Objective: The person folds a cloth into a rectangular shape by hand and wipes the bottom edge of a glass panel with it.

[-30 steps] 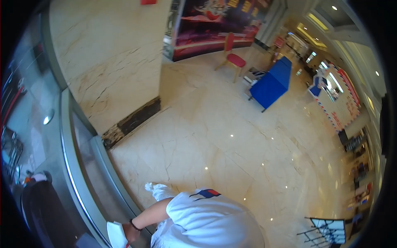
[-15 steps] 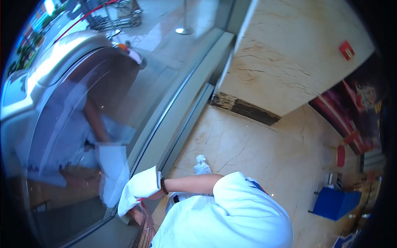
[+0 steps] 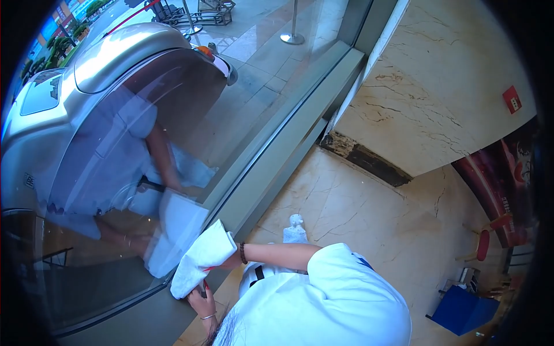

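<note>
Loose hair has swung clear of our left hand in the last half second, and our view has turned from the hall to the glass over the last second. We have the white cloth at the grey frame along the bottom of that glass. It covers most of our right hand, so we cannot tell how those fingers are closed. Our left fingers, red-nailed, bend up at its lower edge; we cannot tell whether they grasp it. We wear a dark bracelet on the right wrist and a bangle on the left. Beyond the glass we see a silver car. A marble wall adjoins the frame; farther off stands a red chair.
</note>
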`<state>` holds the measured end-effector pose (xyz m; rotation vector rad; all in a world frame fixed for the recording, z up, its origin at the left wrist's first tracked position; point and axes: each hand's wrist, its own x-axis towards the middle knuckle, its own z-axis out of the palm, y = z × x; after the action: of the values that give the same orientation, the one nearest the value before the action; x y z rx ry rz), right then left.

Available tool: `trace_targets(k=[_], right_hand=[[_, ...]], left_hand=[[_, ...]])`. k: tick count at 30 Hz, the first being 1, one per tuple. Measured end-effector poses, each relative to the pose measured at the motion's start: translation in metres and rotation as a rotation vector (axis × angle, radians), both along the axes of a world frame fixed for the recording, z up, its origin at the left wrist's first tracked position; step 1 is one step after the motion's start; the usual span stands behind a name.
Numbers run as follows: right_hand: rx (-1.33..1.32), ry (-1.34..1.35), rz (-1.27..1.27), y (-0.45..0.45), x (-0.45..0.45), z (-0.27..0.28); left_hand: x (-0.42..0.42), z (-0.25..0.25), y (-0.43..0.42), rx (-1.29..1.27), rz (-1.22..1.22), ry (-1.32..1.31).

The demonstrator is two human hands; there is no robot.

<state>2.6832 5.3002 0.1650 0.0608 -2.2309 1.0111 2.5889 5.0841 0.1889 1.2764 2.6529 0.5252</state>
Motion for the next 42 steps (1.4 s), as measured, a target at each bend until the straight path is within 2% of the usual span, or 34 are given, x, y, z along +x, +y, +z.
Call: trace_targets(k=[2,3,5,8,10,11,13,16,17,21,26,30,32,36,38,42], right_hand=[[0.110,-0.075,-0.064,0.015,0.019,0.015],[-0.001,-0.080,-0.058,0.021,0.023,0.019],[-0.010,-0.075,-0.084,0.039,0.033,0.023],[-0.016,-0.088,-0.095,0.056,0.055,0.035],[-0.186,-0.224,-0.090,0.054,0.063,0.031],[-0.183,-0.220,-0.042,0.051,0.068,0.030],[0.047,-0.242,-0.092,0.053,0.078,0.028],[0.065,-0.231,-0.042,0.047,0.085,0.022],[0.103,-0.229,-0.026,0.047,0.086,0.021],[0.104,-0.231,0.033,0.045,0.081,0.006],[-0.106,-0.269,0.064,0.034,0.079,0.010],[-0.001,-0.209,0.018,-0.001,0.057,0.003],[-0.160,-0.198,0.038,-0.014,0.044,-0.003],[-0.158,-0.204,0.052,-0.011,0.038,0.000],[0.013,-0.166,0.009,-0.007,0.038,0.005],[0.032,-0.123,-0.105,0.010,0.050,0.020]], left_hand=[[-0.001,-0.008,-0.005,-0.024,0.017,-0.126],[0.003,-0.007,0.003,-0.023,0.022,-0.124],[0.010,-0.007,0.029,0.150,-0.105,-0.032],[0.033,-0.004,0.054,0.141,-0.122,-0.021],[0.041,0.002,0.064,0.077,-0.113,-0.083],[0.044,0.002,0.064,0.076,-0.065,-0.073],[0.049,-0.003,0.065,0.124,-0.105,0.008],[0.054,-0.010,0.056,0.174,-0.104,0.072],[0.054,-0.011,0.050,0.119,-0.088,0.042],[0.054,-0.012,0.045,0.069,-0.031,0.076],[0.051,-0.005,0.048,-0.017,-0.080,0.212],[0.042,-0.004,0.026,-0.054,-0.022,0.225],[0.035,-0.002,0.019,-0.002,-0.074,0.444],[0.029,0.005,0.016,0.015,-0.089,0.424],[0.029,0.007,0.018,-0.045,-0.070,0.253],[0.030,-0.001,0.032,-0.067,-0.157,0.145]])
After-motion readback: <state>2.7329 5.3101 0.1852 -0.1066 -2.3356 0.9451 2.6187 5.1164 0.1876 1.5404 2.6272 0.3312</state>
